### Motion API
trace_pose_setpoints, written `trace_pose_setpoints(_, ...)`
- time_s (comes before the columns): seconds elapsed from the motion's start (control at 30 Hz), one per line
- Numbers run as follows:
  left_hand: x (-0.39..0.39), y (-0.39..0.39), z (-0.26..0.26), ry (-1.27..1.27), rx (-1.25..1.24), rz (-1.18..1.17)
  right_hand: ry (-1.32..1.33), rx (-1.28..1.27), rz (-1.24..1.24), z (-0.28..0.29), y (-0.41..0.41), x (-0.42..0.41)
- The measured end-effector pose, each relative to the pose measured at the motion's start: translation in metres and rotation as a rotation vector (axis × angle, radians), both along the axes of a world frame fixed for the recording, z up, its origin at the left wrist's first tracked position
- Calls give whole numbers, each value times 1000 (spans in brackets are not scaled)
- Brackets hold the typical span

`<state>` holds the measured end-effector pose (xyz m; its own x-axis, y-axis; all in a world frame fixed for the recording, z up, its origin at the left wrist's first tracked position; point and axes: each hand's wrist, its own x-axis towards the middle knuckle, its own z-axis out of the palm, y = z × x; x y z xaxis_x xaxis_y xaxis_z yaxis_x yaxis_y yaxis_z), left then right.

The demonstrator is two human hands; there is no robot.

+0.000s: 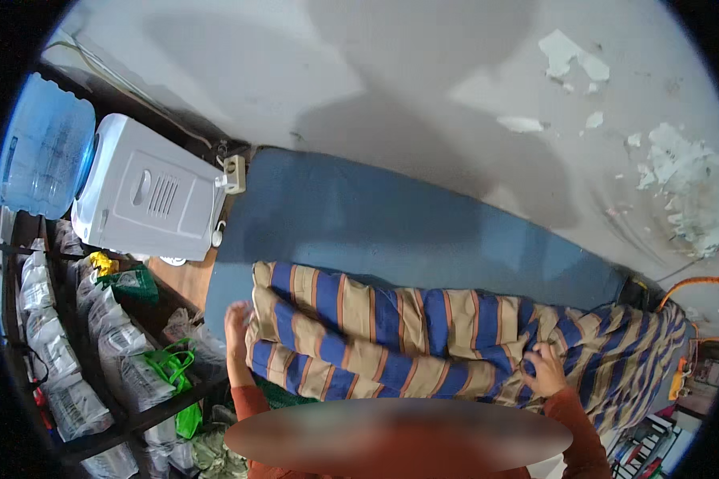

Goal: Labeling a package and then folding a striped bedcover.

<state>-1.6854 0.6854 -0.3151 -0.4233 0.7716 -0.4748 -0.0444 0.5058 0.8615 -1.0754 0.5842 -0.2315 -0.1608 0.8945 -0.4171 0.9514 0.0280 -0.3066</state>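
A long cloth with blue, beige and orange stripes (371, 329) lies in folds across the near part of a blue-grey mat or mattress (359, 209). My left hand (238, 326) is at the cloth's left end, its fingers bent against the edge; whether they pinch it cannot be made out. Toward the right, my right hand (542, 368) grips a bunched part of the same cloth between thumb and fingers. Past that hand the cloth runs on in tight wrinkles to the mat's right end.
A white water dispenser (162, 185) with a blue bottle (51, 146) lies left, beside a socket block (234, 174). Dark shelving (144, 416) with plastic-wrapped packs (120, 335) stands lower left. A wall with peeling paint (407, 90) borders the mat; an orange cable (692, 281) hangs at right.
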Motion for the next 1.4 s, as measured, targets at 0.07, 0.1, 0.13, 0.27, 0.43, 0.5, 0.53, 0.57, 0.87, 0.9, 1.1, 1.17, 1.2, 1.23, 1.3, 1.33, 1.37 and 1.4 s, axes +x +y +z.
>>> trace_pose_setpoints(0.07,22,25,27,-30,66,-100,3,81,-50,-8,1,-4)
trace_pose_setpoints(0.1,32,35,42,-44,8,-224,-77,149,-2,-11,5,-7)
trace_pose_setpoints(0.13,36,38,44,12,-11,-372,-95,132,12,-14,9,-5)
trace_pose_setpoints(0.27,45,5,33,541,-83,-703,-119,64,-146,-23,8,7)
trace_pose_setpoints(0.43,32,-59,40,571,-478,-676,-255,3,-72,-22,15,10)
trace_pose_setpoints(0.5,-1,-76,38,470,-512,-658,-290,-168,-57,-23,19,14)
trace_pose_setpoints(0.53,-24,-81,36,361,-551,-632,-293,-319,-43,-5,23,12)
trace_pose_setpoints(0.57,-40,-84,38,249,-588,-601,-299,-469,-23,16,28,11)
trace_pose_setpoints(0.87,1,205,105,-596,542,-93,59,717,-437,133,142,38)
trace_pose_setpoints(0.9,13,231,95,-753,540,-131,66,726,-442,132,139,28)
trace_pose_setpoints(1.1,209,182,-1,923,455,-721,110,472,-374,55,18,36)
trace_pose_setpoints(1.17,212,152,-37,1233,177,-1032,133,299,-440,39,-31,29)
trace_pose_setpoints(1.2,177,148,-62,1391,153,-918,146,177,-487,32,-49,22)
trace_pose_setpoints(1.23,196,148,-56,1381,76,-943,121,40,-576,24,-78,28)
trace_pose_setpoints(1.3,218,153,-46,1409,-43,-864,200,226,-562,4,-135,41)
trace_pose_setpoints(1.33,215,158,-45,1369,83,-834,248,178,-593,8,-150,44)
trace_pose_setpoints(1.37,215,159,-45,1324,207,-800,288,171,-648,11,-169,44)
trace_pose_setpoints(1.4,271,144,-29,1237,266,-853,261,179,-684,8,-199,55)
